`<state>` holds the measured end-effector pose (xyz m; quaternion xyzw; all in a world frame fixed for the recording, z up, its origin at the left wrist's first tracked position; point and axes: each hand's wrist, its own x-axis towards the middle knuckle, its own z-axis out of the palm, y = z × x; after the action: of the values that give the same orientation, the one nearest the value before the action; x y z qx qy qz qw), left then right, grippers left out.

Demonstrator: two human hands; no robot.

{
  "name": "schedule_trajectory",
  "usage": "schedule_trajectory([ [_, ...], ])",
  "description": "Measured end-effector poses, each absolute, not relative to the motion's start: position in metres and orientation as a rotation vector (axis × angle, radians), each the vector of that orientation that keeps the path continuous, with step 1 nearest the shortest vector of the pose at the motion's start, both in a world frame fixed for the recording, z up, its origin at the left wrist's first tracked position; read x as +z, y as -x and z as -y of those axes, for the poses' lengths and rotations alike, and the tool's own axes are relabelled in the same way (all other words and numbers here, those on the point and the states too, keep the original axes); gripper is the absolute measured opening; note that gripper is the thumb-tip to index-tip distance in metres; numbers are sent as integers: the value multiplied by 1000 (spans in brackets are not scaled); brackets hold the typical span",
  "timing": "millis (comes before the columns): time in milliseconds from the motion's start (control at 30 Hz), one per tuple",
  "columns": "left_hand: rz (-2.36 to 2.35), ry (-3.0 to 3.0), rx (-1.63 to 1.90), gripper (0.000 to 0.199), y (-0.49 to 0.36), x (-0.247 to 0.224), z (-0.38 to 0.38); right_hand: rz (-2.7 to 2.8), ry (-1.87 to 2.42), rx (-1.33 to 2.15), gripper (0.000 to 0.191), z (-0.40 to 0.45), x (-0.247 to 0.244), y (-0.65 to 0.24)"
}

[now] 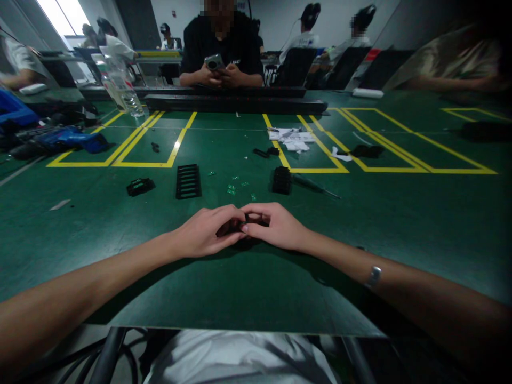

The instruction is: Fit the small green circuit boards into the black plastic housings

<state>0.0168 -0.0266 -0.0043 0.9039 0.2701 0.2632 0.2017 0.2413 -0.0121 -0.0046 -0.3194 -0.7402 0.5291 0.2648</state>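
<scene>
My left hand (210,229) and my right hand (276,226) meet over the near part of the green table (240,298). Their fingers close around a small dark object (236,226), mostly hidden between them, so its kind cannot be made out. Just beyond the hands lie several small clear pieces (232,189). A black slotted frame (188,181) rests behind my left hand, with a small black part (140,186) to its left. Behind my right hand sits a black ribbed block (281,180), beside a screwdriver (316,185) with a translucent handle.
Farther back are crumpled white paper (292,138), yellow tape outlines (344,169) and a long black bar (236,104). Plastic bottles (130,96) and blue tools (86,141) stand or lie at left. Across the table a person (222,48) holds a phone (214,62); others sit behind.
</scene>
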Motion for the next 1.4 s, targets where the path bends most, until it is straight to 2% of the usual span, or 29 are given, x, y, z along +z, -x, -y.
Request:
schedule_trajectory([
  [667, -738, -2511, 730, 22, -17, -4, 27, 2038, 860, 1384, 25, 13, -4, -242],
  [1033, -770, -2510, 698, 21, -18, -4, 27, 2047, 836, 1392, 21, 13, -3, -241],
  [1400, -777, -2515, 710, 26, -16, -2, 28, 2053, 833, 1385, 23, 14, -4, -241],
])
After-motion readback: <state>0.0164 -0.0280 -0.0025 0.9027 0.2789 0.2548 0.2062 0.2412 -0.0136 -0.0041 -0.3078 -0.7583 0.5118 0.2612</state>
